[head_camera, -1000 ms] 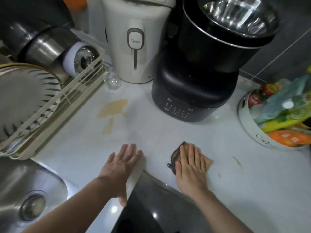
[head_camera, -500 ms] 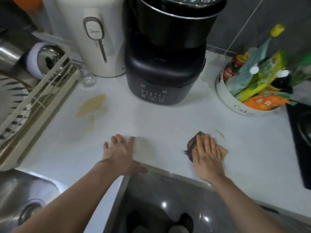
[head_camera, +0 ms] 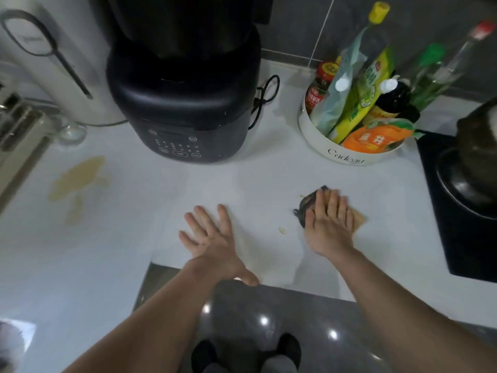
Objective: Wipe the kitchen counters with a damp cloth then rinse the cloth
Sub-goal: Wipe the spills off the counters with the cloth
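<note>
While my right grip [head_camera: 329, 224] lies flat, fingers straight, on the small dark-and-tan cloth [head_camera: 309, 205] on the white table [head_camera: 269, 179], nothing's pinched. Cloth reads limp, light: press mid-palm or it bunches. Beside it, left grip [head_camera: 212, 240] spread, holding nothing.

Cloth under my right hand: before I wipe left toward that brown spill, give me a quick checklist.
1. Grip: the cloth is pinned flat under the right hand, fingers straight: ok.
2. Path to the brown spill free: not ok, the left hand lies flat on the counter between them.
3. Crumb just left of the cloth picked up: not ok, it lies on the counter.
4. Cloth damp enough: cannot tell.
5. Cord of the black appliance out of the way: ok, it lies behind, near the wall.
</note>
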Motion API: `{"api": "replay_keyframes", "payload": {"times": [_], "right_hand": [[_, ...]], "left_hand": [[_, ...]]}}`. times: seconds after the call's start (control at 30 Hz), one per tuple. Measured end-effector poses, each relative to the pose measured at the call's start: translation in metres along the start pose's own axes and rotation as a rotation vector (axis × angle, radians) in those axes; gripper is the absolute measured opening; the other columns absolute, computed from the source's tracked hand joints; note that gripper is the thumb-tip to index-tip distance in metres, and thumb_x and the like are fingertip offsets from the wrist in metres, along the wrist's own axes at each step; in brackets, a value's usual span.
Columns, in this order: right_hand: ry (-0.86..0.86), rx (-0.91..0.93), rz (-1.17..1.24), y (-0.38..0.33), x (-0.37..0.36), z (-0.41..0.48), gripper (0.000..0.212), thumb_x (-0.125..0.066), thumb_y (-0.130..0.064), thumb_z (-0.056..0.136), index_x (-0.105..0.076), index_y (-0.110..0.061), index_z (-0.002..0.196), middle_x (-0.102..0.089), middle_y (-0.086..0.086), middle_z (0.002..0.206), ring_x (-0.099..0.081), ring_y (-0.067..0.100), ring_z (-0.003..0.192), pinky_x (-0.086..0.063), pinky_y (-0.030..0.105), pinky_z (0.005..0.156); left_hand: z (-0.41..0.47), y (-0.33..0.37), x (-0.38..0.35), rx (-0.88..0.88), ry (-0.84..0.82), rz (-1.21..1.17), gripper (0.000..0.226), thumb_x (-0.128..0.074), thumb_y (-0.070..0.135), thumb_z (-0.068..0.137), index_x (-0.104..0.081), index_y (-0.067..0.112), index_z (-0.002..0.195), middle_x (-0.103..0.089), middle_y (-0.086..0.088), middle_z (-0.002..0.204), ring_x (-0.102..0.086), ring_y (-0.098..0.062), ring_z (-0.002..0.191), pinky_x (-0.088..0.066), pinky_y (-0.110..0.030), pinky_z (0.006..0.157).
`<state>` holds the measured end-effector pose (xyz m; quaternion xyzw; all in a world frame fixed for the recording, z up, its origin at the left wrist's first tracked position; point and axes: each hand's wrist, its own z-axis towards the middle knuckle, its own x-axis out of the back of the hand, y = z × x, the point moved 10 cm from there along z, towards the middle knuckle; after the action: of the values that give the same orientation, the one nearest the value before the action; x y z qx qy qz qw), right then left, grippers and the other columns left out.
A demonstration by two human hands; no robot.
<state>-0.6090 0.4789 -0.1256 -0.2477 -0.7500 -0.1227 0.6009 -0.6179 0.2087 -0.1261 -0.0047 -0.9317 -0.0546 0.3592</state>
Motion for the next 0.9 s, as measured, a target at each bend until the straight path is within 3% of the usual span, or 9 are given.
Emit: {"api": "replay_keyframes", "payload": {"times": [0.07, 0.23, 0.3, 0.43, 0.5, 0.57, 0.63, 0.77, 0.9], "right_hand": [[0.011, 0.016, 0.036, -0.033, 0.001, 0.006, 0.063, -0.015, -0.044, 0.098, 0.000, -0.022, 0.155, 0.006, 0.011, 0.163, 0.007, 0.031, 0.149, 0.002, 0.047, 0.120], [-0.032, 0.594, -0.047, -0.087, -0.026, -0.101, 0.061, -0.010, -0.044, 0.098, -0.003, -0.024, 0.156, 0.006, 0.006, 0.163, 0.012, 0.025, 0.149, 0.003, 0.045, 0.119], [-0.007, 0.527, -0.058, -0.048, -0.019, -0.084, 0.062, -0.011, -0.044, 0.097, -0.005, -0.026, 0.155, 0.002, 0.005, 0.163, 0.008, 0.024, 0.150, 0.002, 0.044, 0.119], [0.050, 0.062, 0.002, -0.018, 0.008, -0.003, 0.067, -0.012, -0.046, 0.093, -0.008, -0.023, 0.155, -0.004, 0.011, 0.163, 0.000, 0.032, 0.149, -0.001, 0.047, 0.120], [0.033, 0.168, -0.009, -0.075, 0.001, -0.003, 0.068, -0.012, -0.046, 0.093, -0.003, -0.021, 0.155, 0.003, 0.012, 0.163, 0.007, 0.033, 0.149, 0.005, 0.046, 0.120], [-0.055, 0.475, -0.071, -0.126, -0.011, -0.025, 0.066, -0.008, -0.047, 0.093, 0.000, -0.024, 0.155, 0.008, 0.008, 0.163, 0.010, 0.028, 0.149, 0.008, 0.043, 0.120], [-0.119, 0.638, -0.086, -0.117, -0.007, -0.021, 0.060, -0.014, -0.047, 0.099, 0.002, -0.030, 0.154, 0.010, 0.001, 0.163, 0.011, 0.022, 0.149, 0.008, 0.039, 0.120], [-0.079, 0.370, -0.086, 0.006, 0.024, 0.032, 0.059, -0.021, -0.044, 0.103, 0.003, -0.029, 0.154, 0.010, 0.001, 0.163, 0.010, 0.022, 0.150, 0.007, 0.036, 0.118], [-0.153, 0.158, -0.036, 0.099, 0.011, -0.014, 0.061, -0.010, -0.049, 0.100, 0.011, -0.029, 0.153, 0.021, 0.000, 0.161, 0.021, 0.018, 0.147, 0.014, 0.036, 0.118]], "left_hand": [[0.001, -0.003, -0.004, 0.003, -0.042, -0.055, 0.172, -0.087, 0.066, 0.042, 0.055, 0.021, 0.128, 0.060, -0.027, 0.129, 0.052, -0.049, 0.120, 0.017, -0.067, 0.110], [-0.002, -0.001, -0.004, -0.016, -0.068, -0.080, 0.172, -0.086, 0.067, 0.042, 0.058, 0.023, 0.124, 0.063, -0.024, 0.124, 0.055, -0.046, 0.117, 0.020, -0.065, 0.108], [-0.004, 0.000, -0.003, -0.017, -0.071, -0.068, 0.171, -0.086, 0.068, 0.043, 0.057, 0.024, 0.125, 0.063, -0.024, 0.126, 0.055, -0.046, 0.118, 0.020, -0.065, 0.109], [-0.005, 0.001, -0.003, -0.024, -0.086, -0.074, 0.170, -0.087, 0.067, 0.044, 0.056, 0.023, 0.127, 0.062, -0.024, 0.127, 0.054, -0.046, 0.119, 0.019, -0.065, 0.110], [-0.005, 0.001, -0.003, -0.030, -0.085, -0.071, 0.171, -0.087, 0.067, 0.043, 0.056, 0.024, 0.127, 0.063, -0.023, 0.126, 0.054, -0.045, 0.118, 0.020, -0.064, 0.109], [-0.006, 0.001, -0.001, -0.026, -0.077, -0.073, 0.172, -0.086, 0.069, 0.041, 0.055, 0.024, 0.128, 0.063, -0.023, 0.124, 0.055, -0.045, 0.118, 0.020, -0.064, 0.108], [-0.009, 0.000, 0.000, -0.014, -0.074, -0.070, 0.173, -0.086, 0.070, 0.039, 0.055, 0.025, 0.129, 0.062, -0.024, 0.126, 0.054, -0.045, 0.119, 0.019, -0.065, 0.109], [-0.008, 0.003, 0.000, -0.004, -0.078, -0.058, 0.172, -0.086, 0.070, 0.040, 0.054, 0.024, 0.129, 0.060, -0.025, 0.130, 0.050, -0.048, 0.123, 0.016, -0.066, 0.111], [-0.009, 0.003, -0.001, 0.010, -0.075, -0.050, 0.173, -0.087, 0.069, 0.039, 0.054, 0.024, 0.130, 0.058, -0.026, 0.132, 0.049, -0.048, 0.125, 0.015, -0.066, 0.112]]}}
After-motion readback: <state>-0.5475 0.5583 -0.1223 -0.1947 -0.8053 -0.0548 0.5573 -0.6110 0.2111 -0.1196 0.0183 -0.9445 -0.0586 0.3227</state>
